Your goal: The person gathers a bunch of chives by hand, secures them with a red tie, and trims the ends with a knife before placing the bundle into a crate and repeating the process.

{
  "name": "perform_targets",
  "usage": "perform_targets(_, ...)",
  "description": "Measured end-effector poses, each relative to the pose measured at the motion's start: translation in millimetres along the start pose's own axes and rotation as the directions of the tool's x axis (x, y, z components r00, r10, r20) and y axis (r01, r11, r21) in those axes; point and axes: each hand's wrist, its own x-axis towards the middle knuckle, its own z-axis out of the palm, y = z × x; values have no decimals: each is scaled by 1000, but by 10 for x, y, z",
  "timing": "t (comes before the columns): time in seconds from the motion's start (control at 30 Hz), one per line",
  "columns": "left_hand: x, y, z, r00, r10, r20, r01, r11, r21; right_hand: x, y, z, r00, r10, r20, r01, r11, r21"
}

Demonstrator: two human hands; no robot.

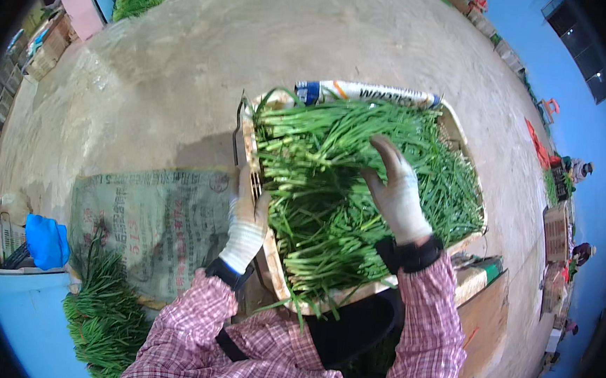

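Note:
A pale plastic crate (254,161) stands in front of me, filled with leafy green stalks (348,150) with pale ends. At the crate's left wall, my left hand (247,217) in a white knitted glove holds the rim, its fingers along the outer side and its thumb on the inner side. My right hand (399,196), gloved the same way, is over the right half of the stalks. Its thumb and fingers are apart and nothing is between them. A white and blue printed sack (366,93) lies along the crate's far edge.
A green woven sack (156,228) is spread on the floor at left, beside a heap of greens (104,315). A blue container (27,321) stands at lower left with a bright blue bag (47,243) above it. A brown board (483,328) is at right; people and crates (556,231) line the right wall.

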Motion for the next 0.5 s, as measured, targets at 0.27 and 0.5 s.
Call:
perform_targets(0.27, 882, 1402, 102, 627, 376, 682, -698, 660, 278, -748, -169, -32, 999, -23, -28, 26, 995, 93)
perform_targets(0.5, 1711, 637, 562, 730, -146, 668, -423, 671, 609, -1010, -236, -378, 1000, 9, 6, -10, 984, 177)
